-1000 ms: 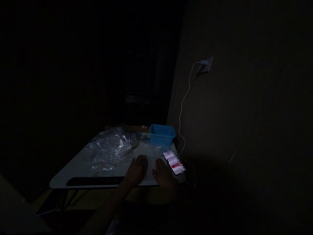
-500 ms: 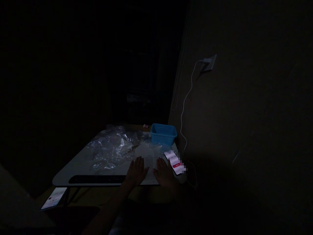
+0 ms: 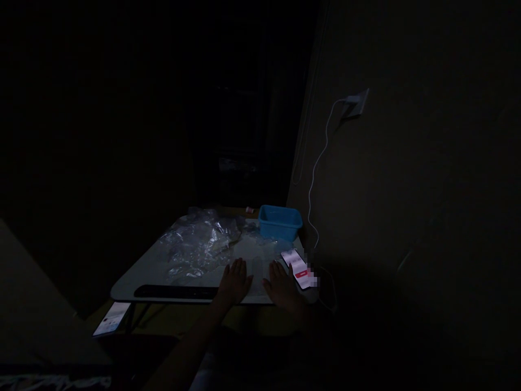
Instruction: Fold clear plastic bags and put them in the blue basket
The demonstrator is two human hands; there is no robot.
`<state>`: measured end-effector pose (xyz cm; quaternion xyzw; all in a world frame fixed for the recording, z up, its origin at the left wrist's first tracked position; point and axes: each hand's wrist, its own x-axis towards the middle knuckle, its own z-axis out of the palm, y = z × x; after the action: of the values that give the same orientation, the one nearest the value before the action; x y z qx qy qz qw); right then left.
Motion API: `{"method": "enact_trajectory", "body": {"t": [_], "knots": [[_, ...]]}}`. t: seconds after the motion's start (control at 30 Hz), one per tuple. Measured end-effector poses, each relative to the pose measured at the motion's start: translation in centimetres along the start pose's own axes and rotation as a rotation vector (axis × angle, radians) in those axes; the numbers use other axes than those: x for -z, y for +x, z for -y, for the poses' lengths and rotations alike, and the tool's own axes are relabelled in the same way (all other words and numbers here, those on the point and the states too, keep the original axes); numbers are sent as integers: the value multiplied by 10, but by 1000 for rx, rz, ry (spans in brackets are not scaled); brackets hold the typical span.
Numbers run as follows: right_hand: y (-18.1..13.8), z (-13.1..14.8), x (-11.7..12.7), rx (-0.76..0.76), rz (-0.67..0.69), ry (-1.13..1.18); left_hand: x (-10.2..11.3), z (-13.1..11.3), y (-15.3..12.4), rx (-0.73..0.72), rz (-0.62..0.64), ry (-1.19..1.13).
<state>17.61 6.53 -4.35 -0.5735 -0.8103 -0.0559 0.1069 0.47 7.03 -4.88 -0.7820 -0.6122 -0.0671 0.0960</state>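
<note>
My left hand lies flat near the front edge of a white table, its fingers stretched forward and its thumb out to the side. Beside it, my right hand rests palm down in the same way, close to a lit phone. A faint sheet of clear plastic seems to lie between the hands; the dim light hides its outline. To the left of my hands spreads a crumpled heap of clear plastic bags.
A blue plastic basin stands at the table's back right. A dark slot strip runs along the front edge. Below the left front corner shows a second lit screen. A white cable hangs from a wall socket.
The whole view has shifted, so table and things sit further right in the picture. Both hands stay flat on the table, with little other movement. The lower-left screen shows different content.
</note>
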Motion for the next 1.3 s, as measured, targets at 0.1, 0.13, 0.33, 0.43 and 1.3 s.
{"method": "enact_trajectory", "body": {"t": [0.1, 0.13, 0.33, 0.43, 1.3], "knots": [[0, 0, 1, -1, 11, -4, 0, 0, 0, 1, -2, -7], [0, 0, 2, -1, 10, -7, 0, 0, 0, 5, -3, -9], [0, 1, 1, -4, 3, -23, -3, -1, 1, 6, -24, -10], [0, 1, 1, -8, 0, -23, -2, -1, 1, 6, -13, -14], [0, -1, -1, 1, -1, 1, 3, -1, 0, 8, 21, -31]]}}
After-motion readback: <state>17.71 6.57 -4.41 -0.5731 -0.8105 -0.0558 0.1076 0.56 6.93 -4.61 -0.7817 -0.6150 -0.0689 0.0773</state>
